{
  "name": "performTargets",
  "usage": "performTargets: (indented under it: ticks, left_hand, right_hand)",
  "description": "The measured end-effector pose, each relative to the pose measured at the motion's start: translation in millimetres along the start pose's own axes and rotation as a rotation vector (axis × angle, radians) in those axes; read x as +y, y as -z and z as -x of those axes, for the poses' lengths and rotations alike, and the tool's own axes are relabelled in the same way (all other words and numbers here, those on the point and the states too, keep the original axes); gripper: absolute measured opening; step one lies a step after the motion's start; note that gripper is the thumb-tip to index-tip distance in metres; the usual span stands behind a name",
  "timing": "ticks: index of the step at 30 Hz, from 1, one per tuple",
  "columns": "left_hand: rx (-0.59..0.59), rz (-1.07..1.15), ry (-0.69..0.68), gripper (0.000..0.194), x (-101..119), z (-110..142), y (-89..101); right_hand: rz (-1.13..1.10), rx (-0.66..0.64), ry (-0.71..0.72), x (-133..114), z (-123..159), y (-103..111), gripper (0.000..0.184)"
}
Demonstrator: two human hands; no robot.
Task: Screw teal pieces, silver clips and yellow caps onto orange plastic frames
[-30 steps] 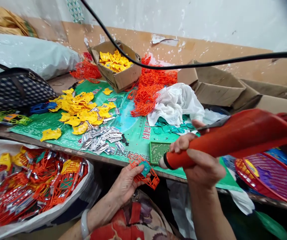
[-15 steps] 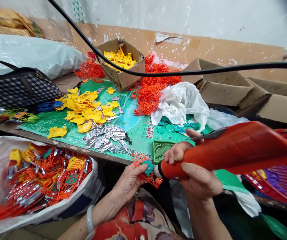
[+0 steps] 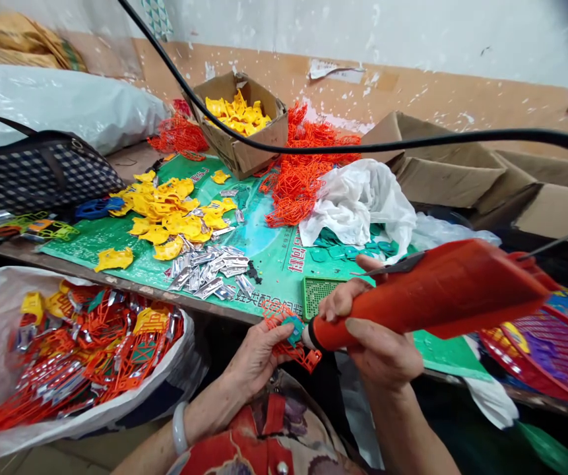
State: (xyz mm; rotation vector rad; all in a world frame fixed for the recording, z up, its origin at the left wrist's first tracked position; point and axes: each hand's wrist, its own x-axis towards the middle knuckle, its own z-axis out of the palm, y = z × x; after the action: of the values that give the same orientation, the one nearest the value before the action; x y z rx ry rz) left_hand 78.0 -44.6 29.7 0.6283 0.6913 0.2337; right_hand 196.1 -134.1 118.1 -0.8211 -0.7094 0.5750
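Note:
My left hand (image 3: 256, 353) pinches an orange plastic lattice piece (image 3: 308, 356) with a small teal plastic part (image 3: 293, 330) lying on it, the thumb at the teal part's edge. My right hand (image 3: 375, 336) is wrapped round a red electric screwdriver (image 3: 427, 297), held slanting with its back end up to the right. Its pale nose meets the teal part; the bit itself is hidden. Just beyond the nose, a green mesh tray (image 3: 320, 295) stands at the table's front edge.
Yellow plastic parts (image 3: 165, 204) and silvery pieces (image 3: 209, 270) lie heaped on the table. Behind are a carton of yellow parts (image 3: 258, 155), orange lattices (image 3: 293, 191) and a white cloth (image 3: 353, 198). A white sack (image 3: 175, 369) stands lower left. A black cable (image 3: 343, 148) crosses the view.
The screwdriver's back end has swung a little left and down, and my right hand has shifted slightly left with it. My left hand and the lattice piece stay nearly still.

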Motion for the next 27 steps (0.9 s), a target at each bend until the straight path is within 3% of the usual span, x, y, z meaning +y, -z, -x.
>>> performTargets:
  ticks: [7,12,21,27]
  left_hand:
    - [0.019,-0.012,0.010,0.030,5.6,2.0,-6.8]
    - [0.015,-0.004,0.003,0.032,9.3,3.7,-10.1]
    - [-0.038,-0.019,0.005,0.026,9.3,4.0,-3.6]
    - [-0.005,-0.097,0.037,0.032,14.9,9.0,-4.2]
  right_hand:
    - [0.206,0.018,-0.027,3.4,11.0,-1.7,0.058]
    - [0.327,0.020,-0.058,7.6,12.8,-2.5,0.050]
    - [0.258,0.025,-0.052,4.9,12.8,-5.5,0.047]
    - [0.220,0.218,0.050,-3.9,-17.9,6.0,0.033]
